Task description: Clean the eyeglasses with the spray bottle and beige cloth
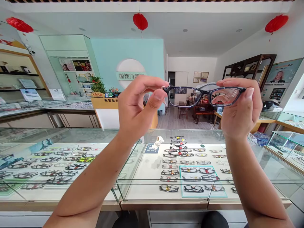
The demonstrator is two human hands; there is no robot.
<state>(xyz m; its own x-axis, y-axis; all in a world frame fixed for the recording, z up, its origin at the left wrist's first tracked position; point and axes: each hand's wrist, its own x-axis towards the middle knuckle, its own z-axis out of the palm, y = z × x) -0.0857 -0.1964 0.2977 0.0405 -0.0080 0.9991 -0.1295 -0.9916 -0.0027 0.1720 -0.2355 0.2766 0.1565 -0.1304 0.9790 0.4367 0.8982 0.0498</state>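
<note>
Raised in front of me at eye height is a pair of dark-framed eyeglasses (206,92) with clear lenses. My left hand (140,101) pinches its left hinge corner between thumb and fingers; a small pale bit of something, perhaps cloth, shows at those fingertips. The right corner is gripped by my right hand (242,104), with the thumb at the rim and the fingers along the top. Through the right lens part of the right hand's fingers shows. The room beyond is visible through the left lens.
Below my arms runs a glass display case (133,190) with rows of eyeglasses (168,188). On its top lies a crumpled white cloth (158,142). Farther off stand a reception counter (106,117), a potted plant (98,85) and a wooden stool (182,109). Red lanterns (140,21) hang overhead.
</note>
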